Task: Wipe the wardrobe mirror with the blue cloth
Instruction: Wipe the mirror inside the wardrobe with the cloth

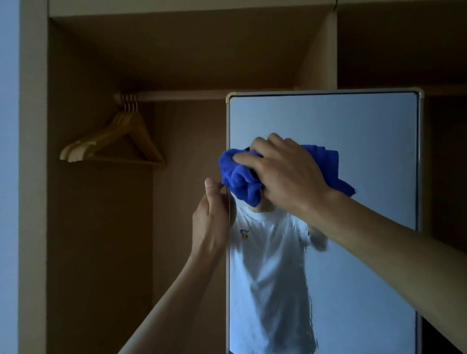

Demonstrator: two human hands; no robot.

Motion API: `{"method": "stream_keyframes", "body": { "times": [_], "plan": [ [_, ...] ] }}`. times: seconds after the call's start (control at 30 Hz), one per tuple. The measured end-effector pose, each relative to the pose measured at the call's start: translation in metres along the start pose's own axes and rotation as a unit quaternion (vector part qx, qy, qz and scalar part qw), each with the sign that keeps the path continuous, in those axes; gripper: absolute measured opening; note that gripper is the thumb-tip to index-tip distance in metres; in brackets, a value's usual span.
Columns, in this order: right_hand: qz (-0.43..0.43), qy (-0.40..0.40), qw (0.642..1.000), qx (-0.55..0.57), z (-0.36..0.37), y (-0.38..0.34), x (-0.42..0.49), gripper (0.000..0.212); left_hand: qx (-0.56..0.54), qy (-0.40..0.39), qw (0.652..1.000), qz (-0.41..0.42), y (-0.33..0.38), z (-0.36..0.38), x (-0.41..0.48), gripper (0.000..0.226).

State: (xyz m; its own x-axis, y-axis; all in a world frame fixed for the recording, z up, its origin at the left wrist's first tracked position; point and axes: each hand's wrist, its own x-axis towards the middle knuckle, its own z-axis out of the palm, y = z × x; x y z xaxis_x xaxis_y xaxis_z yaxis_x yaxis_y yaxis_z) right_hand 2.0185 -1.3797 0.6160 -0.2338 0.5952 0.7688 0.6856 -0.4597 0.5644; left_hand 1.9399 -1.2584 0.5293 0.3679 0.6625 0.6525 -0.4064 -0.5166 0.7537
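I am in the wiping step: my right hand (284, 173) grips the bunched blue cloth (238, 180) against the upper mirror (361, 129), my left hand (212, 215) pinches its edge, and next I think a pressed downward sweep is needed.

Mirror (348, 130): one, right of centre
Cloth (238, 179): one, blue, mid-frame
Hands: two, left hand (212, 219) and right hand (284, 173)
Hangers (114, 143): a bunch at upper left, four by the hooks, though the exact number is hard to tell
Rail (182, 94): one, upper centre
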Motion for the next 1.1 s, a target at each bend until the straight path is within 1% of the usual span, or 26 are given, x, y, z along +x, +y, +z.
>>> {"method": "stream_keyframes", "body": {
  "times": [0.1,0.2,0.27,0.37,0.47,0.53,0.6,0.67,0.73,0.77,0.83,0.87,0.93,1.0,1.07,1.1],
  "plan": [
    [-0.022,-0.015,0.999,0.020,0.005,-0.016,-0.023,0.035,-0.013,-0.002,1.000,-0.010,-0.004,0.000,0.000,0.076],
    [-0.042,-0.039,0.998,0.020,0.009,-0.030,-0.045,0.033,-0.023,0.004,1.000,-0.015,-0.006,0.003,-0.003,0.068],
    [-0.042,-0.048,0.998,0.021,0.010,-0.034,-0.051,0.037,-0.014,0.005,1.000,-0.009,-0.006,0.005,-0.005,0.064],
    [-0.025,-0.047,0.998,0.042,0.009,-0.029,-0.048,0.032,-0.009,0.003,1.000,-0.007,-0.007,0.005,-0.009,0.053],
    [-0.001,-0.057,0.998,0.040,0.006,-0.019,-0.038,0.039,0.001,-0.005,1.000,-0.003,-0.010,0.004,-0.013,0.054],
    [0.013,-0.048,0.998,0.024,0.002,-0.007,-0.026,0.042,0.027,-0.009,1.000,0.008,-0.011,0.003,-0.015,0.047],
    [0.029,-0.021,0.999,0.009,-0.004,0.009,-0.015,0.044,0.043,-0.008,0.999,0.008,-0.012,0.003,-0.016,0.041],
    [0.044,0.005,0.999,0.000,-0.009,0.022,-0.007,0.040,0.049,-0.002,0.999,0.002,-0.014,0.003,-0.018,0.040],
    [0.049,0.010,0.999,-0.009,-0.009,0.028,-0.006,0.037,0.051,-0.005,0.999,0.000,-0.017,0.004,-0.021,0.031],
    [0.044,0.009,0.999,-0.015,-0.008,0.027,-0.007,0.036,0.054,-0.010,0.998,0.001,-0.018,0.004,-0.023,0.025],
    [0.026,0.006,0.999,-0.024,-0.005,0.024,-0.014,0.031,0.061,-0.018,0.998,0.000,-0.019,0.004,-0.026,0.022],
    [0.017,0.006,1.000,-0.024,-0.003,0.022,-0.019,0.030,0.064,-0.020,0.998,0.000,-0.020,0.004,-0.027,0.026],
    [-0.001,0.012,1.000,-0.022,0.000,0.020,-0.032,0.029,0.064,-0.022,0.998,-0.004,-0.020,0.005,-0.029,0.042],
    [-0.022,0.019,1.000,-0.006,0.006,0.014,-0.048,0.029,0.066,-0.017,0.998,-0.001,-0.021,0.006,-0.031,0.031],
    [-0.043,0.011,0.999,0.011,0.012,0.004,-0.068,0.034,0.075,-0.012,0.997,0.004,-0.025,0.008,-0.034,0.019],
    [-0.048,0.008,0.999,0.017,0.015,-0.002,-0.078,0.036,0.079,-0.007,0.997,0.004,-0.028,0.010,-0.036,0.018]
  ]
}}
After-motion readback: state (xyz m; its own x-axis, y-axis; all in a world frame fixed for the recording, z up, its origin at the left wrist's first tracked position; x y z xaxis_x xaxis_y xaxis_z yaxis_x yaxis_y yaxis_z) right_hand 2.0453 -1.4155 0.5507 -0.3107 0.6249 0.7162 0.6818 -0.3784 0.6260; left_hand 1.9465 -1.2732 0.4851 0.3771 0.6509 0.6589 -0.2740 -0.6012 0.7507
